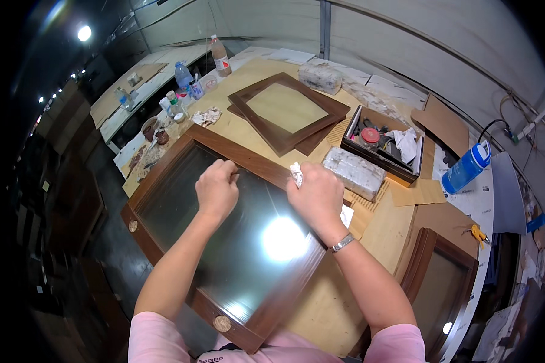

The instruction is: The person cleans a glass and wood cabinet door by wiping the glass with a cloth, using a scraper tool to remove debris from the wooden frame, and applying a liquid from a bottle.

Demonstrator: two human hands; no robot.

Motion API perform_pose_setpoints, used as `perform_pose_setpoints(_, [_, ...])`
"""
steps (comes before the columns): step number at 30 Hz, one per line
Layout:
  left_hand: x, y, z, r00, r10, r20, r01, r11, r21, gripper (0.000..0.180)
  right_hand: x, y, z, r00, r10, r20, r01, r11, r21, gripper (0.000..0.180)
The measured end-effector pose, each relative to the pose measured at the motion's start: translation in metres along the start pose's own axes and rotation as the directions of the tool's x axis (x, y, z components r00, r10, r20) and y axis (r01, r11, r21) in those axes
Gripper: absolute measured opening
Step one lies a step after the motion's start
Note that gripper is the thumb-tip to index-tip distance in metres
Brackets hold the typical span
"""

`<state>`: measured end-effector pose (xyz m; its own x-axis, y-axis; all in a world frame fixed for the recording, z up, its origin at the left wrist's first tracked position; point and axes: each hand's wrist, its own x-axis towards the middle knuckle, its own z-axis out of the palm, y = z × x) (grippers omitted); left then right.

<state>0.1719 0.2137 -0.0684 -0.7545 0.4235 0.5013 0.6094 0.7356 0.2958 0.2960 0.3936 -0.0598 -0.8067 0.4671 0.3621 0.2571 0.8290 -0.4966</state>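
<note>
A brown wooden cabinet door with a dark glass panel (236, 199) lies slanted across the table in front of me, its near corner close to my body. My left hand (218, 190) is closed over the glass, fingers curled; whatever it may hold is hidden. Near the door's far right edge, my right hand (318, 196) grips a crumpled white rag (296, 174) with brown stains, which pokes out beside the thumb. Two round cut-outs, one of them a pale disc (222, 323), show in the door's frame along its near left side.
Beyond the door lie stacked brown frames (272, 133). To the right are a wrapped block (354, 172), a box of tools and rags (351, 145), a blue bottle (466, 168) and another framed door (439, 290). Bottles and jars (175, 106) stand at the far left.
</note>
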Motion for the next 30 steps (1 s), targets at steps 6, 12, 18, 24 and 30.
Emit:
perform_pose_setpoints(6, [-0.005, 0.012, 0.0, 0.997, 0.079, 0.018, -0.078, 0.997, -0.017, 0.007, 0.001, -0.001, -0.001, 1.0, 0.0, -0.003, 0.0, 1.0, -0.006, 0.022])
perform_pose_setpoints(12, [-0.005, 0.006, 0.002, 0.994, 0.089, -0.059, -0.094, 0.99, -0.101, 0.011, 0.001, -0.001, 0.001, 1.0, 0.006, 0.013, -0.006, 1.0, -0.008, 0.023])
perform_pose_setpoints(18, [0.003, -0.005, -0.003, 0.998, -0.061, 0.016, 0.061, 0.998, -0.007, 0.009, 0.0, 0.0, 0.001, 1.0, 0.003, 0.015, -0.003, 1.0, -0.006, 0.023])
perform_pose_setpoints(24, [-0.001, 0.011, -0.002, 0.997, 0.022, 0.076, -0.013, 0.993, -0.117, 0.009, 0.0, -0.001, -0.001, 0.999, 0.014, 0.033, -0.013, 0.999, -0.03, 0.024])
perform_pose_setpoints(30, [0.001, -0.001, -0.003, 1.0, -0.001, -0.012, 0.0, 0.998, -0.06, 0.008, 0.001, -0.001, -0.001, 0.999, 0.008, 0.034, -0.006, 0.999, -0.039, 0.023])
